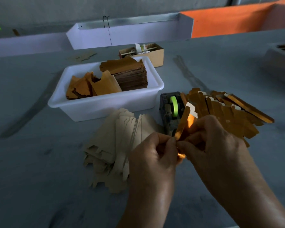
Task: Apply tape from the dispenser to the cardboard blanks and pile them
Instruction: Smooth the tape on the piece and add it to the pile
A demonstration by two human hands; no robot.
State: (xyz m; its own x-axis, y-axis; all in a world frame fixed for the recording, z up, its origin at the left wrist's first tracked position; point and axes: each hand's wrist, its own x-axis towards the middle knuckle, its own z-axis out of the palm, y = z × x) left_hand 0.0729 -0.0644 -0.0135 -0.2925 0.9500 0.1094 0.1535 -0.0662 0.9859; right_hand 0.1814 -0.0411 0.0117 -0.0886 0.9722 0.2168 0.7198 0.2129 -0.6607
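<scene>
Both hands hold one shiny gold cardboard blank (185, 120) upright in front of the tape dispenser (170, 112), a dark block with a green roll. My left hand (152, 155) pinches the blank's near bottom end. My right hand (211, 139) pinches the same end from the right, fingers curled round it. A fanned pile of gold blanks (224, 111) lies right of the dispenser. A heap of pale, plain-side-up blanks (117, 145) lies on the table to the left of my hands.
A white plastic tub (105, 104) behind the heap holds stacked and loose gold blanks. A small brown carton (155, 55) stands behind it. White and orange partitions line the back of the grey table (31, 162). Another tub (280, 58) sits at the far right edge.
</scene>
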